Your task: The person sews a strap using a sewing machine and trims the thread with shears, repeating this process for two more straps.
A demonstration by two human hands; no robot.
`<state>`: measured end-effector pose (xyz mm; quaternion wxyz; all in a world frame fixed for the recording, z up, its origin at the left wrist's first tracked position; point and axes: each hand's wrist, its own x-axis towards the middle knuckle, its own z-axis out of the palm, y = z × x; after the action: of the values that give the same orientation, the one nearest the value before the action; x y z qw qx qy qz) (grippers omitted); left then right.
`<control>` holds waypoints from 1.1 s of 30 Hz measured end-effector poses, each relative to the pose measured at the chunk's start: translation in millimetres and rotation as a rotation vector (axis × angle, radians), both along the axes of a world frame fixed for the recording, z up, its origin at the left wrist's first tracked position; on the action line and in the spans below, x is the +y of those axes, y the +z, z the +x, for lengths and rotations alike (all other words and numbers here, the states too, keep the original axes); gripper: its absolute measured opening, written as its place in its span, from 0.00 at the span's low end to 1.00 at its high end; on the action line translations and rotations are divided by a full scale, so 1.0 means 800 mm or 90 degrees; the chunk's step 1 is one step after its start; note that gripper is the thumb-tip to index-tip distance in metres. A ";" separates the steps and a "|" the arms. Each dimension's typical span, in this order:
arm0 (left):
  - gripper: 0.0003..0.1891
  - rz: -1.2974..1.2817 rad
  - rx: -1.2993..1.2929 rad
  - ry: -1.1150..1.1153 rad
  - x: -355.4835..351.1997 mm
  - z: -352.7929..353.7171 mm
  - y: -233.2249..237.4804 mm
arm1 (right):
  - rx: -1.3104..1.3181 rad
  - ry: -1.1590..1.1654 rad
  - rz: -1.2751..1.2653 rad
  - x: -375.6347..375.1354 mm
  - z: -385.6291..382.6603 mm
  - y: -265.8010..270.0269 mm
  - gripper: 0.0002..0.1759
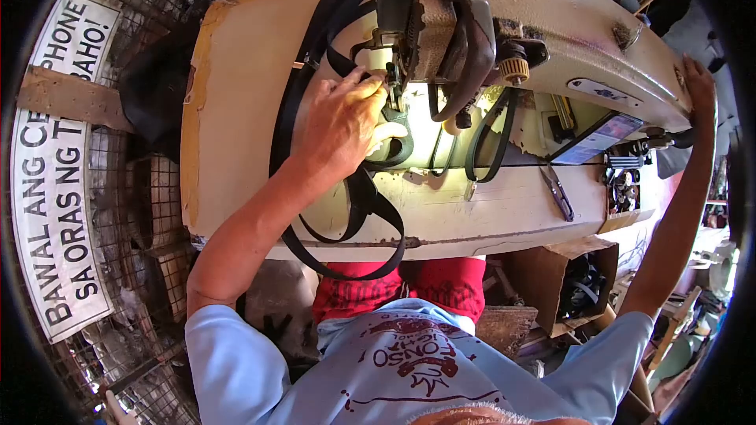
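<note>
A sewing machine [567,27] stretches across the upper right, its needle end near the middle of the view. My left hand [342,114] is beside the needle and presser foot, fingers closed on a black webbing strap [287,122]. Loops of this strap curl around the hand and hang over the table's front edge. The fingertips partly hide the strap at the needle. At the machine's far right end, my right hand [699,86] is wrapped around the handwheel, which is mostly hidden behind it.
On the worn sewing table [236,118] lie thread snips [557,193] and a thin black strap loop [492,145]. A phone-like screen [600,138] leans below the machine arm. A small parts box [626,193] sits at the right edge; a cardboard box [539,279] stands below.
</note>
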<state>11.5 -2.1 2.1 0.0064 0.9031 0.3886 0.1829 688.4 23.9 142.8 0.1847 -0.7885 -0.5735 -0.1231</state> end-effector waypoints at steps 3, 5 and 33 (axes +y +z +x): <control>0.17 -0.011 -0.010 0.004 -0.002 -0.001 0.000 | 0.075 -0.061 -0.002 -0.004 -0.014 0.002 0.27; 0.26 -0.051 0.030 0.013 -0.002 -0.003 0.002 | 0.053 -0.075 0.000 0.002 -0.008 0.001 0.27; 0.24 -0.030 0.067 0.077 -0.005 0.011 -0.004 | 0.118 -0.112 -0.010 -0.001 -0.042 0.006 0.20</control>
<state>20.1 -5.9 -1.5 -0.0037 0.8860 0.4464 0.1258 654.7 23.5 147.9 0.2190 -0.8455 -0.4833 -0.0607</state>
